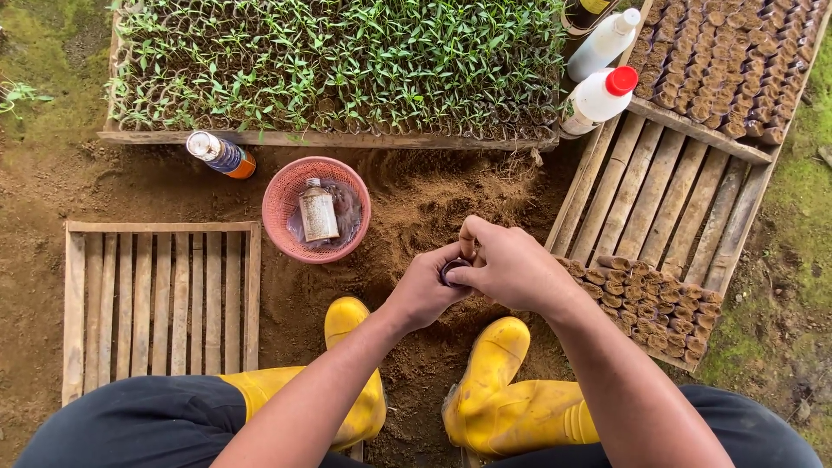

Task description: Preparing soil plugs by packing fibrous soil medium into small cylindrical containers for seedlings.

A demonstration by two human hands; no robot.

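Small dark soil pot [454, 269], centre of frame, slightly right of the midline, held above the loose brown soil pile [433, 199]. Only a sliver of its dark rim shows between the two hands; its long axis cannot be read, since the fingers cover most of it.

Left hand [425, 293]: comes in from lower left, curled around the pot from below and the left, cupping it. Closed on the pot.

Right hand [511, 267]: comes in from lower right, lies over the pot from the right and above, thumb and fingertips pinching at the rim. Also in contact with the pot. Both hands touch it and each other, so neither is nearer; the pot sits at their junction, to the left of the right palm and to the upper right of the left wrist.

Surroundings, moving outward:
- Two yellow rubber boots [485, 390], below the hands, at bottom centre.
- Row of filled soil pots [646, 303] on the slatted wooden tray [667, 199], just right of the right hand.
- Pink basket [282, 204] holding a small bottle [318, 211], left of and above the hands.
- Empty slatted tray [160, 303], far left.
- Seedling tray [338, 65], top of frame; white bottle with red cap [600, 97], upper right.
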